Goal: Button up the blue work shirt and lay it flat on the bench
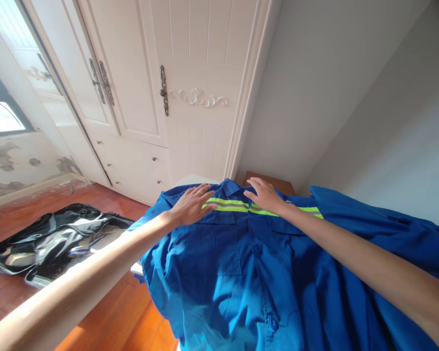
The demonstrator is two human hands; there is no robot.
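Note:
A blue work jacket [219,253] lies spread out with its buttoned front up and its collar [229,187] at the far end. A yellow-green and grey reflective band [229,205] crosses its chest. My left hand [193,204] rests over the chest left of the collar, fingers stretched out, at the end of the band. My right hand [265,195] is over the chest right of the collar, its fingers apart. Neither hand grips the cloth. Whether the palms press on it cannot be made out. One sleeve [380,229] stretches to the right.
An opened black suitcase [58,243] with clothes and other items lies on the reddish wooden floor [131,312] at left. A white wardrobe [201,141] stands beyond the jacket. Behind the collar is a brown wooden piece [278,184], beside the grey wall [296,87].

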